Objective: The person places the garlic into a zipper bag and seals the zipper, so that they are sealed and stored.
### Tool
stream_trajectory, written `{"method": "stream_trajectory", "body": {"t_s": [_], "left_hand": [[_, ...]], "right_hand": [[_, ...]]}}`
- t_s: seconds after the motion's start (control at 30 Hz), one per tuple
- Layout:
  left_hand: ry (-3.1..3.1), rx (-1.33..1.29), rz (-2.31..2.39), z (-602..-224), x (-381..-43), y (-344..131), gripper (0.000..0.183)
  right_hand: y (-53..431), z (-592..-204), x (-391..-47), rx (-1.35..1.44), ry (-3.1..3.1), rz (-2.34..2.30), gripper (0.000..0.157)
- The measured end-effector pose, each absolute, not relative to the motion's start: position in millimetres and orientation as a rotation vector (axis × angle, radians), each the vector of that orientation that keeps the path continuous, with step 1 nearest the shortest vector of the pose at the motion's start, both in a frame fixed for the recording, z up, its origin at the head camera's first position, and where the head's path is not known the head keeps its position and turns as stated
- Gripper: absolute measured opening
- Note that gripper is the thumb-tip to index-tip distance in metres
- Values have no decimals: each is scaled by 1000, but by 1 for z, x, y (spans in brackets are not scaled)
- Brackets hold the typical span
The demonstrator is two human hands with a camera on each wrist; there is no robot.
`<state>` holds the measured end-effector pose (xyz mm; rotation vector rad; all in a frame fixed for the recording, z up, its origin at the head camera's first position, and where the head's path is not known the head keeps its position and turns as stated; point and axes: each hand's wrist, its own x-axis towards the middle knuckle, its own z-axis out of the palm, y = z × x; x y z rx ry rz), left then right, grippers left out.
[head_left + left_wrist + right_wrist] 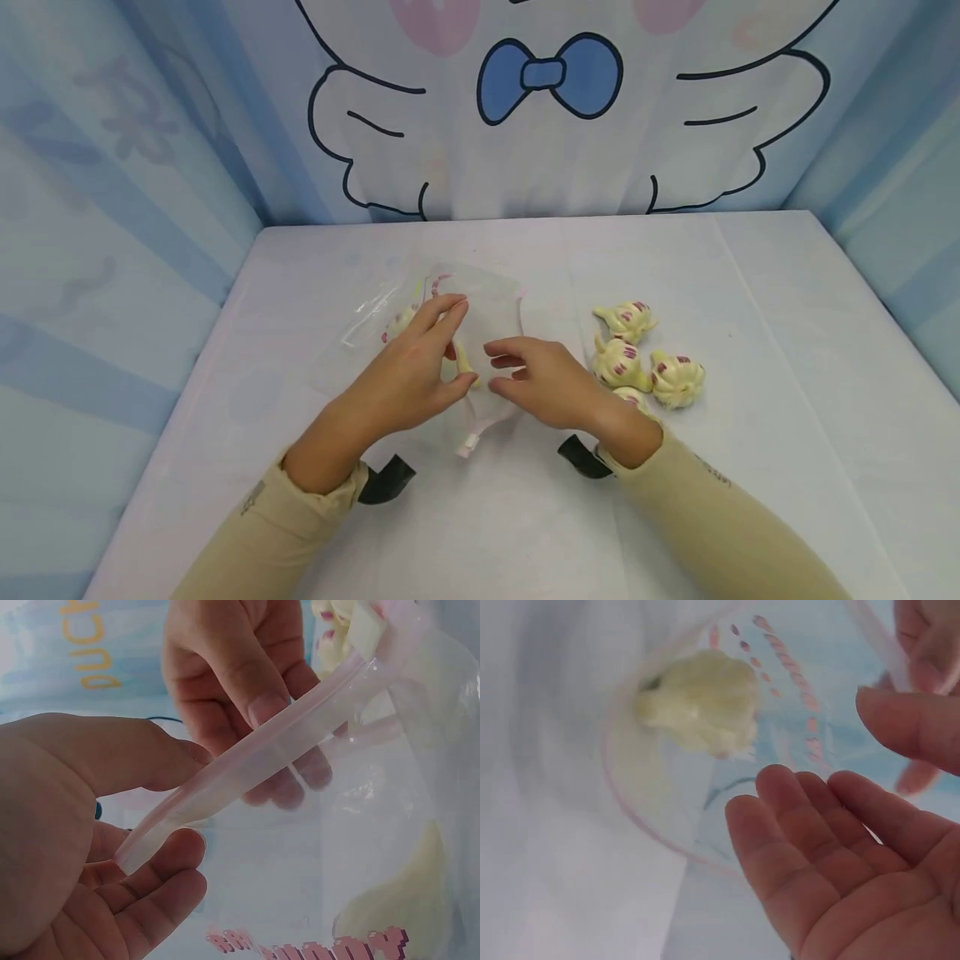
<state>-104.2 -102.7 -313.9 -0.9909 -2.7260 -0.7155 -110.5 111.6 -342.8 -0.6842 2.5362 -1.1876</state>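
Clear bag (277, 844), pink-edged, pale yellow toy (705, 705) inside

White-covered table (487, 517), fold-creased toward 2 o'clock. Rear curtain (240, 92), 12 o'clock: pale blue and white, black-outlined cartoon print (525, 158), blue bow (543, 75). Left curtain (112, 275), 10 o'clock: blue-white, faded floral motif (142, 137). Right curtain (907, 208), 2 o'clock: blue-white bands. Light soft, shadows faint.
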Motion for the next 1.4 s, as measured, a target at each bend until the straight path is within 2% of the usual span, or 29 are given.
{"method": "stream_trajectory", "body": {"t_s": [0.2, 0.47, 0.7, 1.0, 1.4], "left_hand": [[-2749, -977, -718, -313, -105, -101, 81], [-2732, -989, -716, -313, -105, -101, 81], [-2719, -988, -740, -314, -106, -102, 80], [-2739, -964, -738, -314, -106, -102, 81], [-2733, -965, -727, -315, -107, -103, 81]], "right_hand": [[141, -330, -100, -721, 2628, -1102, 44], [184, -321, -82, -614, 2734, -1043, 38], [209, -322, -76, -486, 2783, -967, 44], [218, -330, -70, -444, 2808, -717, 54], [218, -343, -69, -550, 2786, -664, 54]]}}
